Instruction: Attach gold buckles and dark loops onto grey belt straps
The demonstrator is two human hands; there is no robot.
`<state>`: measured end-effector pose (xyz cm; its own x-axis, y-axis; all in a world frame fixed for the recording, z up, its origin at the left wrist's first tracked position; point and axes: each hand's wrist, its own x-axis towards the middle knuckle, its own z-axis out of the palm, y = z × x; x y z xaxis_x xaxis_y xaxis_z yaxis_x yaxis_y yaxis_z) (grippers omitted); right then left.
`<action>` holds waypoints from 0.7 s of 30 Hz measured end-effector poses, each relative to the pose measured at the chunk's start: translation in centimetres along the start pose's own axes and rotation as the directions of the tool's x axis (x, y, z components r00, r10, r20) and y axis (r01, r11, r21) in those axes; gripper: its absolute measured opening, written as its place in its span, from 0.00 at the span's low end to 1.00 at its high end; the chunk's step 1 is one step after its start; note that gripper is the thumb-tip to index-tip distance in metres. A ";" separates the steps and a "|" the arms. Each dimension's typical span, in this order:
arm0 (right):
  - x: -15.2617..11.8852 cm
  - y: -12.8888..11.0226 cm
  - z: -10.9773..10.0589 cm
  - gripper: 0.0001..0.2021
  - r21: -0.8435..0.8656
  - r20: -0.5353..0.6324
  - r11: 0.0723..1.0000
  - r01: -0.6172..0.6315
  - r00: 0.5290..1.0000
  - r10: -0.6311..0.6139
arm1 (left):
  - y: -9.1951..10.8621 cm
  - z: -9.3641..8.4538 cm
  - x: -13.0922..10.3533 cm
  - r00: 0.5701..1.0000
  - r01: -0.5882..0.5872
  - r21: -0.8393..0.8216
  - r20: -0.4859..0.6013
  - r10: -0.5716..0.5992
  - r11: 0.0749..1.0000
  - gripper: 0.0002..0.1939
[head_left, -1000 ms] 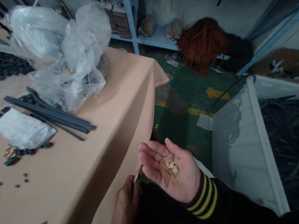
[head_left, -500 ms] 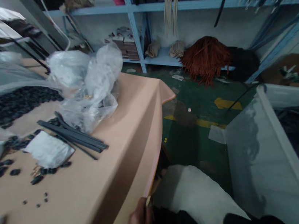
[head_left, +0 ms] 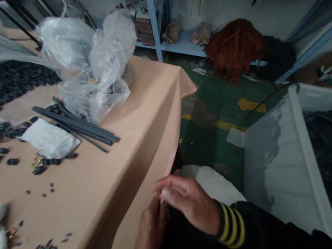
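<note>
Right hand (head_left: 191, 205) is cupped over the left hand (head_left: 149, 226), can't tell if either one's fingers are gripping anything, and the tan cloth's hem (head_left: 173, 161) starts just past the right fingertips, slanting away up-right.

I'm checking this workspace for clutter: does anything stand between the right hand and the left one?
Nothing visible does. The right hand is bent over the left hand, beside the tan cover's hanging side. Their fingers hide whatever may be between them, so I cannot tell about anything small there.
</note>
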<state>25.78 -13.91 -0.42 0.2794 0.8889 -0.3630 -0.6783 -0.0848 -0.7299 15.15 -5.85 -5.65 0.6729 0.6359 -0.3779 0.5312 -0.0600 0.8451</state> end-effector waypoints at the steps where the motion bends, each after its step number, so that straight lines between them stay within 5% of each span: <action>1: 0.7 0.9 -1.2 0.13 0.038 -0.087 0.999 -0.026 0.996 0.030 | 0.2 0.1 0.0 0.998 -0.052 0.075 0.035 0.050 0.996 0.15; 3: 1.9 3.3 -3.3 0.15 0.167 -0.219 0.981 -0.102 0.966 0.138 | 0.5 0.7 -0.1 0.981 -0.166 0.230 0.134 0.138 0.959 0.12; 6: 2.7 6.7 -5.4 0.23 0.290 -0.125 0.917 -0.275 0.939 0.321 | 1.2 1.9 -0.1 0.942 -0.288 0.424 0.288 0.174 0.859 0.13; 9: 2.6 8.1 -7.0 0.21 0.244 -0.135 0.910 -0.336 0.917 0.375 | 1.3 2.5 -0.2 0.906 -0.363 0.396 0.360 0.221 0.844 0.15; 12: 2.0 7.5 -9.5 0.17 0.130 -0.158 0.922 -0.364 0.911 0.382 | 0.9 1.8 -0.7 0.916 -0.360 0.368 0.314 0.249 0.857 0.16; 16: 0.0 5.2 -13.0 0.11 -0.073 -0.120 0.888 -0.454 0.888 0.444 | 1.3 -0.2 -2.2 0.935 -0.232 0.317 0.333 0.121 0.919 0.14; 19: -2.2 2.9 -14.2 0.09 -0.239 -0.016 0.794 -0.559 0.820 0.573 | 2.4 -1.5 -4.0 0.829 -0.164 0.206 0.558 0.022 0.965 0.13; 21: -4.1 1.4 -13.9 0.06 -0.368 0.061 0.685 -0.629 0.719 0.693 | 3.1 -2.1 -5.4 0.759 -0.133 0.163 0.651 -0.006 0.978 0.13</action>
<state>33.16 -23.97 -8.01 -0.3102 0.6074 -0.7313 -0.3899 -0.7829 -0.4848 12.03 -7.84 -0.18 0.8430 -0.0178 -0.5377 0.5139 -0.2688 0.8146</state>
